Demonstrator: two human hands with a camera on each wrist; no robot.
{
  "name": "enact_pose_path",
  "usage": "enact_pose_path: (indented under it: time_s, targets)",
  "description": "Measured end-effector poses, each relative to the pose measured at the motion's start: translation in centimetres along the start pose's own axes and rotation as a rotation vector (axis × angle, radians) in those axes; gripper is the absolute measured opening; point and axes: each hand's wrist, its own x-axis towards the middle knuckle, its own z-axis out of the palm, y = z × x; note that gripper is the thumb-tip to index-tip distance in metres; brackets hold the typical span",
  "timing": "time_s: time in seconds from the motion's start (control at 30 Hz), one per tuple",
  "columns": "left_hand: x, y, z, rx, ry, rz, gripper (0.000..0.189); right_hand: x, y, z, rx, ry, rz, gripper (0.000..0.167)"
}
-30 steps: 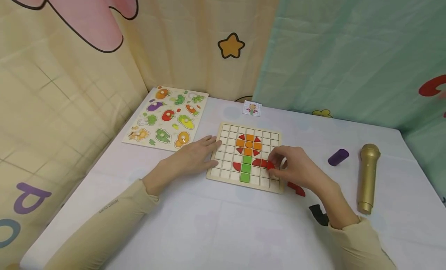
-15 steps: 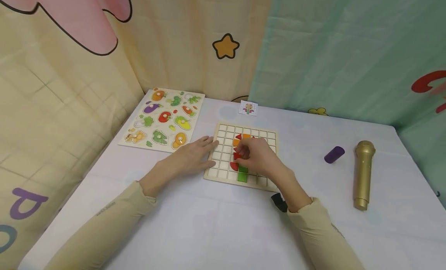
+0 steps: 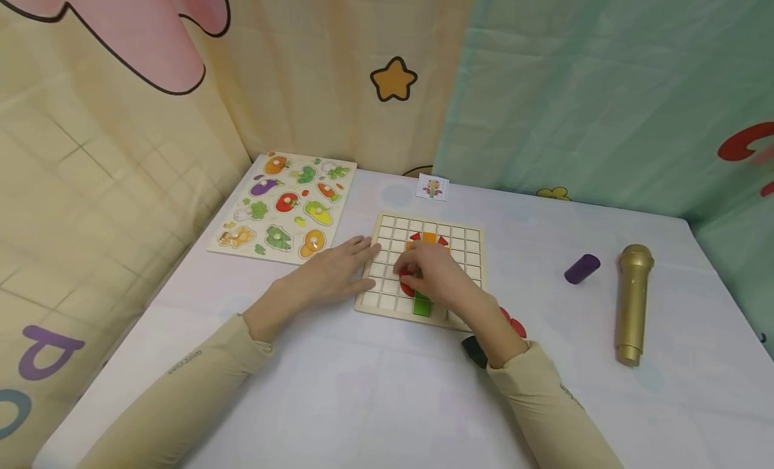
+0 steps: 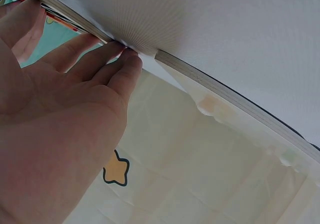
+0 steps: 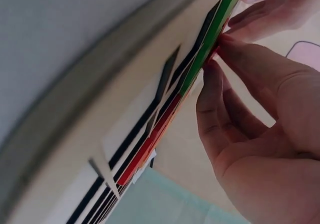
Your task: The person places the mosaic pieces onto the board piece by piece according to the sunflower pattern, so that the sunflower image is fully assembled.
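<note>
A wooden grid board (image 3: 377, 308) lies on the table with flat coloured pieces set in its cells. Orange and red pieces make a flower shape, partly covered by the right hand, above a column of green squares (image 3: 422, 308). My left hand (image 3: 329, 271) rests with extended fingers along the board's left edge. My right hand (image 3: 438, 271) is over the board's middle, its thumb and fingertips pinching a small red piece (image 3: 404, 272) left of the green column. Most of that piece is hidden by the fingers. In the right wrist view the fingertips meet just beside a green square (image 5: 212, 39).
A vegetable peg puzzle (image 3: 278, 210) lies at the back left, and a small pattern card (image 3: 432, 187) behind the board. Red pieces (image 3: 515, 324) and a black object (image 3: 474, 351) are by the right forearm. Farther right are a purple cylinder (image 3: 582, 269) and a gold microphone (image 3: 633, 308).
My right hand has moved left from the board's right side to the cells left of the green column, carrying a red piece. The left hand has stayed at the board's edge.
</note>
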Motion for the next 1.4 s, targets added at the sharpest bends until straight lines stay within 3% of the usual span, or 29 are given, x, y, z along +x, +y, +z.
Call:
enact_pose_path:
  time_s: [0.17,0.43,0.83,1.07,1.4]
  targets:
    - [0.0,-0.1,0.0,0.006,0.003,0.001,0.074,-0.2,0.0,0.1,-0.015,0.028,0.03,0.011]
    - [-0.1,-0.1,0.1,-0.011,0.001,-0.003,0.075,-0.4,-0.3,0.4,-0.036,0.052,0.051,0.023]
    - [0.1,0.0,0.0,0.01,-0.007,-0.014,0.075,-0.9,-0.4,-0.1,-0.023,0.096,0.029,0.019]
    - [-0.1,0.1,0.0,0.017,-0.002,-0.008,0.074,-0.9,-0.6,0.0,0.018,0.042,0.079,0.027]
    - [0.0,0.0,0.0,0.018,0.002,-0.001,0.074,-1.2,-0.9,-0.1,0.02,0.072,0.099,0.025]
